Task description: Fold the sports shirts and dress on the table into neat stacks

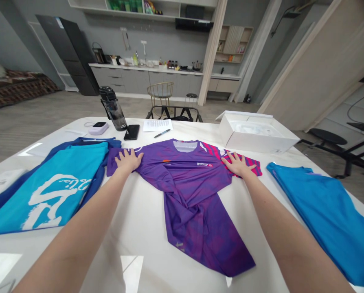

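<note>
A purple jersey (197, 175) lies across the white table, its collar toward the far side and its lower part twisted and bunched. My left hand (128, 160) rests flat with fingers spread on the left sleeve. On the striped pink-and-purple right sleeve, my right hand (237, 163) is pressed down, fingers also spread. Left of the jersey lies a folded turquoise shirt (93, 162) with white lettering, on top of a dark blue garment (98, 179). A folded blue garment (325, 203) is at the right, beyond my right forearm.
Along the table's far side are a lilac device (98, 128), a dark water bottle (115, 112), a black phone (131, 132), a printed sheet (157, 125) and a pen (162, 133). An open white box (258, 140) stands at the back right. A black-framed chair (174, 112) is behind the table.
</note>
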`<move>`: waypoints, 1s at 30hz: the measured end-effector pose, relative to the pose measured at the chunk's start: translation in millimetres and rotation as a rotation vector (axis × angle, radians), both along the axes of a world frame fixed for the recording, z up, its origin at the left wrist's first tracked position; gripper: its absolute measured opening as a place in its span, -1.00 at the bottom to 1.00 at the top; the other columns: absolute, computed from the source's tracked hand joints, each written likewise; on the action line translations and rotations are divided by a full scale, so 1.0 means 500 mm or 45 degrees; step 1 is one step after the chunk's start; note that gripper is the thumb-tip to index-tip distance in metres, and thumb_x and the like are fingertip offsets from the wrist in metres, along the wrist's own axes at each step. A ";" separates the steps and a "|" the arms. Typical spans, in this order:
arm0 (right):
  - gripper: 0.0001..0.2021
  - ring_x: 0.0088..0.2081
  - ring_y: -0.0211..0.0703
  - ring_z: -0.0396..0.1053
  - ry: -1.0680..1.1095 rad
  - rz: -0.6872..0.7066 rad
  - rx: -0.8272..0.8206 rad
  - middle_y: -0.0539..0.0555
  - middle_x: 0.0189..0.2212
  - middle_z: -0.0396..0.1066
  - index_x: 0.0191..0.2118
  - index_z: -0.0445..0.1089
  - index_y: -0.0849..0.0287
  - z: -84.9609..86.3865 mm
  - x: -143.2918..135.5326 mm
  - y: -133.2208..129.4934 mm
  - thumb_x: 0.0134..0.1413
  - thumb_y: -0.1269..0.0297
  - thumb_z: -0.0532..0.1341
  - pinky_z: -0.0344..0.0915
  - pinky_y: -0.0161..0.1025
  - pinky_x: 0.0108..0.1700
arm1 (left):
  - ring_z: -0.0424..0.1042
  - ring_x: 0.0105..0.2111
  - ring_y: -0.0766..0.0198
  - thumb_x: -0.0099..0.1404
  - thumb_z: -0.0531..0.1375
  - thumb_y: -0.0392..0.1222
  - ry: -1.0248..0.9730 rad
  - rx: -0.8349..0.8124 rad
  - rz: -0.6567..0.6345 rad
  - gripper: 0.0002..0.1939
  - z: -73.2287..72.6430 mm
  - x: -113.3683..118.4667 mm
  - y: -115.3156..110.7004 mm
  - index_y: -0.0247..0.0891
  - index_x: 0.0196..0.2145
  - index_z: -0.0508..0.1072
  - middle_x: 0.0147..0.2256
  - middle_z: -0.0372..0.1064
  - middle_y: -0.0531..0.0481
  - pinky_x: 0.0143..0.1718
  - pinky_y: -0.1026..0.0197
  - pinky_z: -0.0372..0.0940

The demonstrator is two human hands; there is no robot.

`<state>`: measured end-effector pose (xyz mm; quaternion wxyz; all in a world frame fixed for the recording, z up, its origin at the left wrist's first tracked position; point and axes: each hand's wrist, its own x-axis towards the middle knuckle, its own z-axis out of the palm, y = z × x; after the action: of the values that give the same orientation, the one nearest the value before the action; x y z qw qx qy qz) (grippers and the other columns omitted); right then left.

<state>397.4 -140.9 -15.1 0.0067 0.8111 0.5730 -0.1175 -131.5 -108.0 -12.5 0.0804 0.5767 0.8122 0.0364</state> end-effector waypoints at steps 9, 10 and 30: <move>-0.19 0.44 0.45 -0.41 -0.004 0.042 0.096 -0.03 0.49 -0.32 0.46 -0.18 -0.28 -0.013 0.025 0.010 0.17 -0.44 -0.18 -0.39 0.70 0.20 | -0.19 0.40 -0.40 0.35 -0.14 0.40 0.020 0.195 0.029 -0.05 -0.015 0.007 -0.006 -0.36 0.43 0.00 0.41 -0.17 -0.45 0.30 -0.46 -0.29; -0.21 0.44 0.44 -0.38 -0.010 0.042 0.128 -0.01 0.49 -0.28 0.46 -0.15 -0.28 -0.012 0.023 0.007 0.19 -0.42 -0.17 -0.39 0.70 0.20 | -0.17 0.40 -0.36 0.38 -0.13 0.35 0.035 0.242 -0.029 -0.10 -0.009 0.023 -0.016 -0.37 0.43 0.01 0.41 -0.15 -0.45 0.30 -0.46 -0.30; -0.89 -0.22 -0.16 0.43 0.478 0.854 0.556 0.04 -0.22 0.45 -0.16 0.50 0.06 0.057 -0.276 -0.402 0.27 0.26 0.23 0.35 -0.23 -0.16 | 0.43 -0.03 0.06 0.34 0.24 0.09 -0.191 0.325 -1.534 -0.52 0.093 0.330 -0.456 -0.20 0.11 0.45 -0.08 0.49 -0.13 0.04 0.02 0.24</move>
<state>259.5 -342.1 13.4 -0.2312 0.5274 0.8071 -0.1303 33.7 -336.2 33.9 0.0742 0.9348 0.3252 0.1219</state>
